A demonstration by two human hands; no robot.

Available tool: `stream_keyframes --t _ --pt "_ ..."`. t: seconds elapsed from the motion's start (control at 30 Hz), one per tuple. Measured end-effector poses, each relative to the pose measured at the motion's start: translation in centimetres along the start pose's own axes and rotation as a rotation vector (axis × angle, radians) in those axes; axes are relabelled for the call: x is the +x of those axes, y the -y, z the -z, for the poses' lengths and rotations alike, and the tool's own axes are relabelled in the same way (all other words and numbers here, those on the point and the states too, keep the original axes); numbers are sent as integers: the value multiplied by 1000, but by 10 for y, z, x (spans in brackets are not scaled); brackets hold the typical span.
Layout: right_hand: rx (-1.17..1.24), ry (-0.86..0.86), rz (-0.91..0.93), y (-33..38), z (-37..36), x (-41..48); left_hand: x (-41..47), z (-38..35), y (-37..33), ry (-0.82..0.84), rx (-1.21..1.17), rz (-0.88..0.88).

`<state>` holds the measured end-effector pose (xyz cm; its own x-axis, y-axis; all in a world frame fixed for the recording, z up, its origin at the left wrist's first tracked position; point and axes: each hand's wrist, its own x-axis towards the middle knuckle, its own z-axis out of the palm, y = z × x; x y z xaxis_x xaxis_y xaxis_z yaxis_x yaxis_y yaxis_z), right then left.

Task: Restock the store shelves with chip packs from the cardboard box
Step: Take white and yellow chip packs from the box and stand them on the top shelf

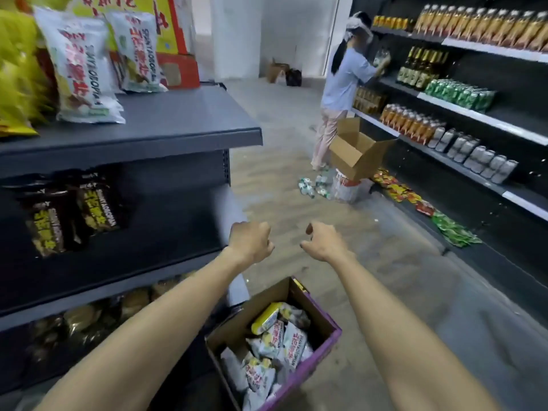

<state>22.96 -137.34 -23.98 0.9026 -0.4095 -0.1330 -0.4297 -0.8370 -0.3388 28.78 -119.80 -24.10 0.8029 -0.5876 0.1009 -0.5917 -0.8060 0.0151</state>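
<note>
A cardboard box [323,318] with purple sides stands on the floor below me, holding several white chip packs [278,345]. Both my arms stretch out above it. My left hand [250,241] is curled into a loose fist with nothing in it. My right hand [323,243] hangs beside it, fingers bent down, also holding nothing. To my left is a dark shelf unit [166,129]; white chip packs [83,66] stand on its top shelf, dark packs [74,212] on the shelf below.
A person [341,84] stocks bottles at the right-hand shelving [474,120], with an open cardboard box [355,149] and scattered items at their feet. Snack packets [415,200] lie along that shelving's base. The aisle floor [296,129] runs between the units.
</note>
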Motion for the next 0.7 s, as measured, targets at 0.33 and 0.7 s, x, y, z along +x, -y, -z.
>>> stream_keyframes --t 0.33,0.7 --pt "30 364 -72 -114 -162 15 -45 -183 -40 417 -22 188" --pt "101 557 -252 -169 -304 11 -65 -348 -57 746 -118 211"
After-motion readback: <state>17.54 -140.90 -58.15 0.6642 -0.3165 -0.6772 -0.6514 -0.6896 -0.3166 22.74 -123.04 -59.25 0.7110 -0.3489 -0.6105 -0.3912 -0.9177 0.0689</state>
